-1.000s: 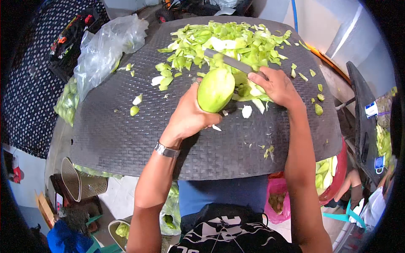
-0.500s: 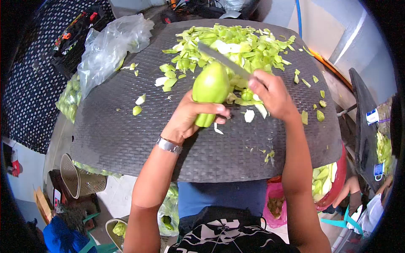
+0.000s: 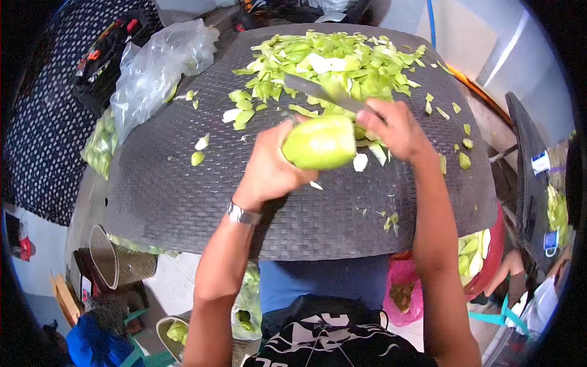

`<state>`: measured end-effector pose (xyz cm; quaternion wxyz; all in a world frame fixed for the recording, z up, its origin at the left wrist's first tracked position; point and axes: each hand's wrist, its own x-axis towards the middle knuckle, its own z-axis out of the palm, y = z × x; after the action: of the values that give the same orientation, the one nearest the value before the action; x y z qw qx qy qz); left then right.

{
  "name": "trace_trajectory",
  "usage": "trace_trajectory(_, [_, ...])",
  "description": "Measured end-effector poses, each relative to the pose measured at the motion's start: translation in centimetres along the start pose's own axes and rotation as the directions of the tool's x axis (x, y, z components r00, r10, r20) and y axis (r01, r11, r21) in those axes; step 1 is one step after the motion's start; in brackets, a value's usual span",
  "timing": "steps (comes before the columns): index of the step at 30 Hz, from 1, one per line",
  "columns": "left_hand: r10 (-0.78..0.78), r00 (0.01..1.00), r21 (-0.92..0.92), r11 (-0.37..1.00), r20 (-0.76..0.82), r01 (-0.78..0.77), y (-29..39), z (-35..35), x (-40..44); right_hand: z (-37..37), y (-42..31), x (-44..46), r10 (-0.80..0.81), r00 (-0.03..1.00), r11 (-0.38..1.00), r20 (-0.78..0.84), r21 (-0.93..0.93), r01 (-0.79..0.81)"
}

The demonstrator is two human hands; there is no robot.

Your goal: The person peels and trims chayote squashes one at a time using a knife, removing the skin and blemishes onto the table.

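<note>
My left hand [image 3: 272, 165], with a metal watch at the wrist, is closed around a pale green chayote-like vegetable [image 3: 321, 143] lying sideways over the table. My right hand [image 3: 397, 129] grips a knife [image 3: 318, 90]; its handle is hidden in the fist and its blade points up and left, just above the vegetable. Behind both hands a heap of green peelings [image 3: 336, 58] covers the back of the dark woven table [image 3: 318, 226]. Small scraps [image 3: 197, 158] lie to the left and right.
A clear plastic bag [image 3: 156, 76] rests at the table's left edge. Below stand a beige basket [image 3: 122, 266], a pink bag [image 3: 405, 293] and a red tub [image 3: 494, 257] with pale green pieces. Part of another person [image 3: 541, 303] shows at the lower right.
The vegetable has turned from upright to sideways, its end now toward the right. My right hand and the knife have shifted slightly, with the blade tip lower.
</note>
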<state>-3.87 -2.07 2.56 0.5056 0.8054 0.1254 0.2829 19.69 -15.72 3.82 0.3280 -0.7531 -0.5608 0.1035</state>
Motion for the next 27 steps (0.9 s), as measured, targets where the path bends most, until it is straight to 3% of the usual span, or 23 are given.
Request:
trace_trajectory(1, [0.034, 0.999, 0.021, 0.999, -0.010, -0.033, 0.5, 0.4, -0.2, -0.1, 1.1, 0.2, 0.125, 0.992, 0.992, -0.023, 0.000, -0.125])
trace_trajectory(2, [0.068, 0.997, 0.037, 0.997, -0.021, -0.067, 0.7, 0.7, -0.3, 0.0, 1.9, 0.2, 0.144, 0.989, 0.990, -0.033, 0.007, -0.144])
trace_trajectory(5, [-0.114, 0.993, -0.113, 0.988, -0.033, 0.109, 0.1, 0.4, 0.4, 0.0, 3.6, 0.7, 0.134, 0.987, 0.989, -0.088, 0.073, -0.127])
trace_trajectory(6, [-0.075, 0.997, -0.162, 0.984, -0.024, 0.070, -0.7, 0.0, 0.8, -0.1, 3.2, 0.6, 0.168, 0.981, 0.985, -0.097, 0.049, -0.164])
trace_trajectory(7, [-0.196, 0.981, -0.483, 0.858, 0.003, 0.173, -1.3, -0.5, 1.2, -0.4, 2.4, 0.6, 0.192, 0.974, 0.981, -0.117, 0.024, -0.191])
trace_trajectory(8, [-0.310, 0.949, -0.747, 0.615, 0.064, 0.252, -1.7, -0.8, 0.9, -0.1, 1.5, 0.4, 0.217, 0.969, 0.976, -0.118, 0.001, -0.218])
trace_trajectory(9, [-0.271, 0.962, -0.774, 0.604, 0.026, 0.191, -1.4, -0.5, 1.0, 0.0, 1.3, 0.4, 0.165, 0.977, 0.986, -0.133, -0.011, -0.168])
trace_trajectory(13, [-0.263, 0.943, -0.807, 0.500, 0.204, 0.314, -2.1, -1.6, 0.5, 0.4, -0.2, 0.2, 0.066, 0.988, 0.997, -0.143, -0.033, -0.072])
trace_trajectory(16, [-0.264, 0.960, -0.737, 0.629, 0.097, 0.248, -1.5, -0.3, 0.7, 1.0, -2.4, -0.5, -0.107, 0.988, 0.989, -0.116, 0.090, 0.117])
trace_trajectory(18, [-0.262, 0.950, -0.633, 0.711, 0.169, 0.308, -1.7, 0.0, 1.1, 1.7, -3.8, -1.2, -0.185, 0.979, 0.983, -0.085, -0.008, 0.185])
trace_trajectory(20, [-0.075, 0.984, -0.400, 0.917, -0.161, 0.004, -3.6, 1.4, 1.0, 2.7, -5.6, -1.8, -0.268, 0.960, 0.950, -0.085, -0.187, 0.249])
trace_trajectory(21, [0.009, 0.989, -0.346, 0.936, -0.149, -0.060, -3.8, 1.2, 1.3, 3.1, -6.0, -1.8, -0.224, 0.974, 0.951, -0.042, -0.227, 0.209])
trace_trajectory(24, [-0.059, 0.991, -0.184, 0.982, -0.121, 0.036, -3.8, 1.3, 1.0, 3.9, -5.6, -1.6, -0.289, 0.956, 0.926, -0.052, -0.268, 0.266])
trace_trajectory(25, [-0.081, 0.990, -0.243, 0.969, -0.117, 0.051, -3.9, 1.5, 1.0, 4.0, -5.5, -1.6, -0.284, 0.957, 0.928, -0.049, -0.265, 0.262])
trace_trajectory(27, [-0.074, 0.989, -0.160, 0.986, -0.130, 0.052, -3.6, 1.6, 0.7, 4.1, -5.4, -1.5, -0.279, 0.959, 0.931, -0.044, -0.258, 0.259])
